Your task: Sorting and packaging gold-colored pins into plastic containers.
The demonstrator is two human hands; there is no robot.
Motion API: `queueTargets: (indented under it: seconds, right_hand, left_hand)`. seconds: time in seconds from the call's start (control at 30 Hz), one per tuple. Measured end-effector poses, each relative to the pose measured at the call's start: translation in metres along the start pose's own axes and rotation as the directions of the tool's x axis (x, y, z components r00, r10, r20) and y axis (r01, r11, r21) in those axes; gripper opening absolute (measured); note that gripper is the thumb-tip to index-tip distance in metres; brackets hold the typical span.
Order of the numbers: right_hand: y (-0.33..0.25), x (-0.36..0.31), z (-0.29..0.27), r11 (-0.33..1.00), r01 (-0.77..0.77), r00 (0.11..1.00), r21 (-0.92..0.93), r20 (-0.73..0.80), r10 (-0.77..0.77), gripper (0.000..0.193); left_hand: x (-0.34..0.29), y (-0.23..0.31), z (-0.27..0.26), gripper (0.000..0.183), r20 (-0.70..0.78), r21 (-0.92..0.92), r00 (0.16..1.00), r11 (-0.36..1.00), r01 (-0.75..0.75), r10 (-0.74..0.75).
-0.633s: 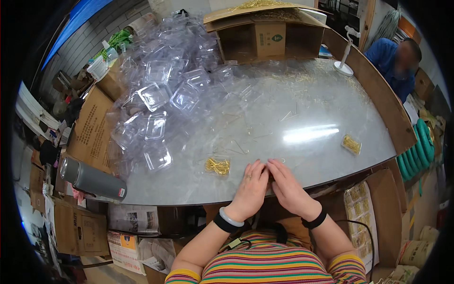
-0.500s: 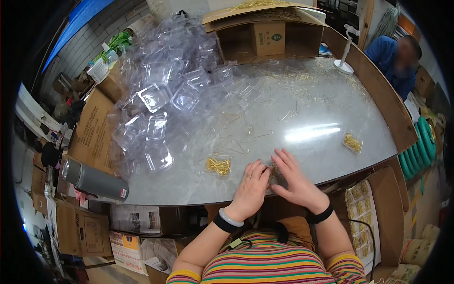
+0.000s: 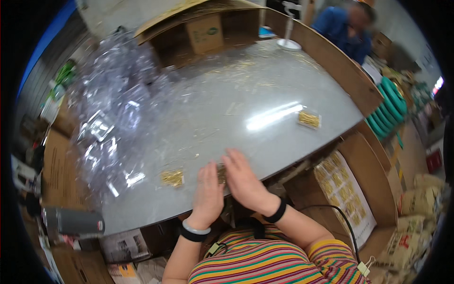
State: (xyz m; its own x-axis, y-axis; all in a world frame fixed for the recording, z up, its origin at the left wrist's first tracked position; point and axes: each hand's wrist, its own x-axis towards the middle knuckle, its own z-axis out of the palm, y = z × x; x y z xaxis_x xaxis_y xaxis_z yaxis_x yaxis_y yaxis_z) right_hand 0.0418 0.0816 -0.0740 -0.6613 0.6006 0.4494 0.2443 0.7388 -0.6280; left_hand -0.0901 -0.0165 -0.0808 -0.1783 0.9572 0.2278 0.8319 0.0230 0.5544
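Observation:
My left hand (image 3: 208, 193) and my right hand (image 3: 245, 183) are close together at the table's near edge. Their fairly straight fingers press from both sides on a small case of gold wire pieces (image 3: 221, 174). Only a narrow strip of it shows; motion blur and my fingers hide the rest. Left of my left hand lies a clear plastic case filled with gold wire pieces (image 3: 172, 178). Another filled clear case (image 3: 309, 119) rests farther off to the right.
A big heap of clear plastic cases (image 3: 113, 102) covers the table's left side. Loose gold wires (image 3: 265, 64) lie scattered toward the back, near an open cardboard box (image 3: 175, 52) and a white stand (image 3: 288, 43). A grey bottle (image 3: 75, 220) lies at left. A co-worker (image 3: 338, 31) sits beyond the cardboard wall.
The whole view has swung, so the table appears shifted left and tilted. My hands have come closer together around the small case. The two filled cases still lie on the table.

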Motion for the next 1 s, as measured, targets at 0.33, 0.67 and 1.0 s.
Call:
queueTargets:
  seconds: [0.33,0.67,1.0]
  right_hand:
    - [0.025,0.021,-0.019,0.968,0.235,0.949,0.092,0.194,-0.248,0.057]
    - [0.025,0.028,-0.024,0.947,0.291,0.879,0.137,0.353,-0.321,0.047]
    - [0.025,0.019,-0.048,0.97,0.231,0.927,0.074,0.287,-0.243,0.052]
  left_hand:
    - [0.005,0.006,-0.019,0.105,-0.058,-0.199,0.995,0.976,-0.09,0.08]
    - [-0.025,0.011,-0.033,0.072,-0.092,0.012,0.996,1.0,-0.011,0.012]
    - [-0.016,0.008,-0.031,0.054,-0.115,-0.075,0.993,0.997,0.0,-0.009]
